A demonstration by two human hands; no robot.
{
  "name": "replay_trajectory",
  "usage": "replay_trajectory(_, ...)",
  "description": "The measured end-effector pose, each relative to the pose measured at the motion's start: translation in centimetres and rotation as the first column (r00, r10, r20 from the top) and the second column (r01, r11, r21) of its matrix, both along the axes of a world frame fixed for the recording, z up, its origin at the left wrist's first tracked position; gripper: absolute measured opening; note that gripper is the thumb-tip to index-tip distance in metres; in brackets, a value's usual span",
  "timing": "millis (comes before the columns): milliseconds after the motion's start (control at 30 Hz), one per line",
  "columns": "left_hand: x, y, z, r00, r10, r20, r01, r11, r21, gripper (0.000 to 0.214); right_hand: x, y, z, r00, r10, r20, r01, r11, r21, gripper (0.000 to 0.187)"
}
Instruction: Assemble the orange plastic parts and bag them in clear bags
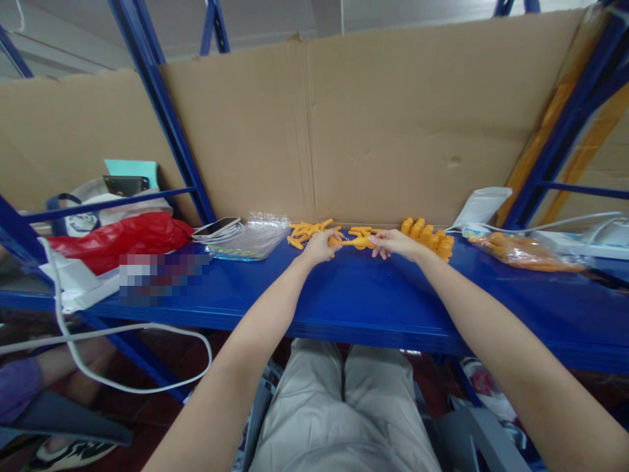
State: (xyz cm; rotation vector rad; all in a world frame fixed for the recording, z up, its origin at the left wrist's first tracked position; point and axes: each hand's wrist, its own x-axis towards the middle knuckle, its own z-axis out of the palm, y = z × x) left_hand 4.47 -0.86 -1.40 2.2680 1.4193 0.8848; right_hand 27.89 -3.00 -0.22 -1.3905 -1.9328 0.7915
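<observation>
My left hand (322, 248) is closed at the far side of the blue shelf, its fingertips round a small orange plastic part. My right hand (394, 244) is a little apart from it, pinching the end of an orange piece (362, 242) that stretches between the two hands. Its exact kind is too small to make out. Beside the left hand lies a loose heap of thin orange pieces (308, 230), and more slim ones (361, 231) are behind the hands. Thicker, knobbly orange pieces (427, 237) stand in rows just right of my right hand.
A cardboard sheet (373, 131) walls off the back of the blue shelf (363, 295). Leftward are clear plastic bags (255, 239), a phone (216, 227) on a coiled cable and a red bag (122, 242). At right is a bag of orange parts (528, 252). A white cable (147, 326) hangs over the front edge.
</observation>
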Motion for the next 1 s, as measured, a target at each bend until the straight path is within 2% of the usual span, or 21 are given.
replay_trajectory(133, 0.0, 0.0, 0.0, 1.000, -0.003, -0.008, 0.003, 1.000, 0.002, 0.022, -0.1, -0.1, 0.0, 1.000, -0.014, 0.005, 0.014, 1.000, -0.003, 0.049)
replay_trajectory(267, 0.1, -0.1, 0.1, 1.000, 0.014, -0.003, -0.014, 1.000, -0.008, 0.022, 0.0, 0.0, -0.1, 0.999, -0.025, -0.036, 0.025, 1.000, -0.018, 0.043)
replay_trajectory(333, 0.1, -0.2, 0.2, 1.000, 0.022, -0.001, -0.022, 1.000, -0.015, 0.023, 0.0, 0.1, -0.2, 0.999, -0.005, -0.053, 0.006, 1.000, 0.007, 0.040)
replay_trajectory(433, 0.1, -0.3, 0.2, 1.000, 0.022, 0.007, -0.021, 1.000, -0.022, 0.023, 0.0, 0.3, -0.5, 0.998, 0.029, -0.059, -0.026, 0.998, 0.054, 0.045)
replay_trajectory(667, 0.0, -0.3, 0.2, 1.000, 0.015, 0.001, -0.015, 1.000, 0.011, 0.021, -0.6, -0.3, -0.1, 0.999, -0.005, 0.031, 0.003, 0.998, 0.059, 0.041)
replay_trajectory(867, 0.2, -0.4, 0.1, 1.000, 0.006, 0.013, -0.006, 1.000, 0.020, 0.023, -1.0, -0.4, -0.1, 0.996, -0.090, -0.012, 0.089, 0.994, -0.069, 0.065)
replay_trajectory(1000, 0.3, -0.4, 0.2, 1.000, 0.005, 0.027, -0.005, 1.000, 0.004, 0.021, -0.8, 0.0, -0.4, 0.994, -0.098, -0.058, 0.088, 0.984, -0.158, 0.065)
